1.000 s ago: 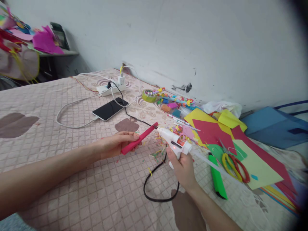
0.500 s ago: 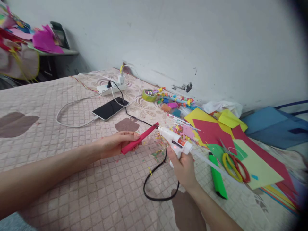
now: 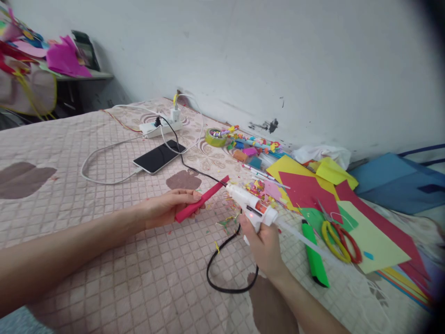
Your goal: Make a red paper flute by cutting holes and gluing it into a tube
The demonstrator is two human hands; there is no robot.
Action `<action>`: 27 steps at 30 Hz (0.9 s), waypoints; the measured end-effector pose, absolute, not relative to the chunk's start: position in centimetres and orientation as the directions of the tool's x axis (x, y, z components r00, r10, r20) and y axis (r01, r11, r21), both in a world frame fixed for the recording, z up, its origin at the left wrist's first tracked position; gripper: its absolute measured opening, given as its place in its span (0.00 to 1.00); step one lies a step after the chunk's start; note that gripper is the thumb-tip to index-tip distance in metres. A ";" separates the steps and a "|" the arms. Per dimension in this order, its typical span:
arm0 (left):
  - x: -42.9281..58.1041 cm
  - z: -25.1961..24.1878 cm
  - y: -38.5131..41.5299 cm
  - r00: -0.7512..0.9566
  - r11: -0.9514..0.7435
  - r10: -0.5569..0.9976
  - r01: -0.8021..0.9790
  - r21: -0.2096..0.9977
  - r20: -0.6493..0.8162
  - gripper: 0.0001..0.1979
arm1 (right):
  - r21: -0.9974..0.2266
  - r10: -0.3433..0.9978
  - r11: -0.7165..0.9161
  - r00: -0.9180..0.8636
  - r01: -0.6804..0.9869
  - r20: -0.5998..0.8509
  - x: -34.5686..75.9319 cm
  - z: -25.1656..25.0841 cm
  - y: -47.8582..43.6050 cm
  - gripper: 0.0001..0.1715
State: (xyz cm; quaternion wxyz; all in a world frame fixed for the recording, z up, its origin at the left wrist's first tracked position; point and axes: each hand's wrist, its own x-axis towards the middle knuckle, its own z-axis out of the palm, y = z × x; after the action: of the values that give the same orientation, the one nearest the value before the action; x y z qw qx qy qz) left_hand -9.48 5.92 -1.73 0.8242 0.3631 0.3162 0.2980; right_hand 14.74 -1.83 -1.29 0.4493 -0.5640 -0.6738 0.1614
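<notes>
A narrow red strip (image 3: 191, 209), seemingly folded, is pinched in my left hand (image 3: 174, 208) and slants up to the right. My right hand (image 3: 266, 243) grips a white glue gun (image 3: 246, 202) by its handle. The gun points up and left, its nozzle at the far end of the strip; whether they touch is hard to tell. A long clear glue stick (image 3: 302, 239) sticks out of the gun's back, and a small light glows on its side. A black cord loops below the gun.
A phone (image 3: 160, 157) on a white cable lies near a power strip (image 3: 162, 127). Green tape (image 3: 215, 138), paper scraps and coloured sheets (image 3: 308, 194) line the wall side. Scissors (image 3: 340, 241) and a green cutter (image 3: 314, 255) lie right of my right hand.
The glue gun and my right hand have shifted very slightly left. My left hand and the red strip have barely moved.
</notes>
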 end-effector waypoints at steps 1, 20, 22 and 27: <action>-9.5 -1.7 5.9 0.620 0.559 0.722 -0.262 0.787 -0.307 0.13 | -0.725 0.908 0.324 0.016 0.608 0.419 14.6 -1.4 -2.1 0.16; -9.4 -1.7 6.0 0.618 0.551 0.721 -0.238 0.800 -0.313 0.15 | -0.688 0.899 0.363 -0.040 0.628 0.437 14.5 -1.5 -2.5 0.14; -9.4 -1.6 6.0 0.620 0.549 0.720 -0.235 0.802 -0.311 0.14 | -0.702 0.904 0.329 0.004 0.632 0.428 14.8 -1.4 -2.1 0.16; -9.5 -1.5 5.8 0.627 0.543 0.718 -0.231 0.807 -0.303 0.13 | -0.721 0.902 0.257 0.109 0.643 0.418 15.7 -1.1 -0.8 0.19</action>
State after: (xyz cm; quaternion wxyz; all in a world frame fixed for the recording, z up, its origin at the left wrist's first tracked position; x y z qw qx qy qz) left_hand -9.46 5.78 -1.51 0.8180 0.3801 0.3200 0.2899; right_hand 15.71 -0.80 -1.07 0.4511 -0.5924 -0.6520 0.1434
